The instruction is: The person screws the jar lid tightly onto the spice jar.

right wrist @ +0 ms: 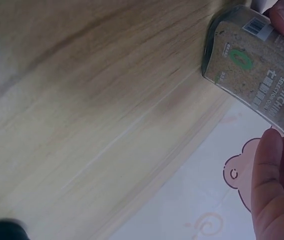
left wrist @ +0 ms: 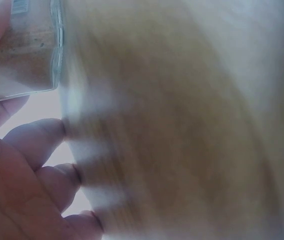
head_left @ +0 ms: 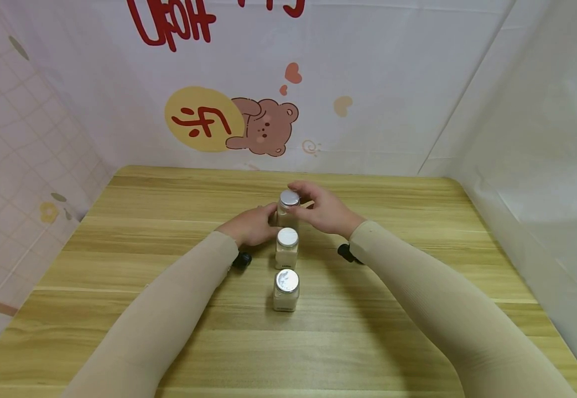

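Silver-capped, the rear spice jar (head_left: 285, 218) is pinched between both our hands: our right hand (head_left: 328, 211) grips it high up, our left hand (head_left: 253, 225) lower down. It is behind the middle jar (head_left: 286, 255) and front jar (head_left: 285, 298), which line up toward us on the wooden table (head_left: 368, 342).

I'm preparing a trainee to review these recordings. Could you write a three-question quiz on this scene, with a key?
1. Count: how many lidded jars does the head view show?
2. True or false: both hands are holding the nearest jar.
3. Multiple choice: in the right wrist view, what colour is the printed ring? A red, B green, C blue.

Key: 1. Three. 2. False; the left hand and right hand hold the farthest jar. 3. B.
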Motion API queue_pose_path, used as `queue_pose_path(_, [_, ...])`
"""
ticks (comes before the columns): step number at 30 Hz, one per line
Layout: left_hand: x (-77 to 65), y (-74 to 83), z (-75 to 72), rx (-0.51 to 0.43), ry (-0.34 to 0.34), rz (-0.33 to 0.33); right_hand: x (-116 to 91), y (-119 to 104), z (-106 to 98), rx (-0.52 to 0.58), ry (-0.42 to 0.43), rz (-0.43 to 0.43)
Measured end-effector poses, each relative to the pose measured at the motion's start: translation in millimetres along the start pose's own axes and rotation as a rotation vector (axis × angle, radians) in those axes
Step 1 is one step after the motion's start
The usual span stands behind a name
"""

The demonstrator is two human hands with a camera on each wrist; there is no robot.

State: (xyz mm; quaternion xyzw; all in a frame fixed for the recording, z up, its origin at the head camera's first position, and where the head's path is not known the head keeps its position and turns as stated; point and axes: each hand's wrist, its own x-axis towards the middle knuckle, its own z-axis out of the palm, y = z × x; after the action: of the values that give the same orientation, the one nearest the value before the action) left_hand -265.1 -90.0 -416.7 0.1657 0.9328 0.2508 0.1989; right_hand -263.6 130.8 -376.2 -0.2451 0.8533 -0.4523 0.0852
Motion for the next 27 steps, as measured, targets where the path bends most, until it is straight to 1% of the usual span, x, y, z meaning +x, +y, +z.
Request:
queue_pose_path(4, [-0.3,0.3,-0.4,-0.005,0.002,0.002,0.2,0.8,1.0,0.003,0.010,-0.016])
queue_pose_path(12, [-1.1,1.5,-1.4,-0.010,-0.002,0.000,-0.3,0.8,1.4,0.024,0.018,0.030])
queue_pose_path(20, [-1.8,1.9,-1.1,-0.001,0.002,0.008,-0.8,3.1,1.9,0.020,0.012,-0.036])
queue_pose_path(22, [-2.4,2.0,-1.3,-0.003,0.001,0.007,-0.8,3.1,2.4,0.018,0.016,-0.031])
queue_pose_path(27, [-2.7,2.9,-1.5,-0.010,0.007,0.013,-0.6,3.8,2.8,0.024,0.019,0.012])
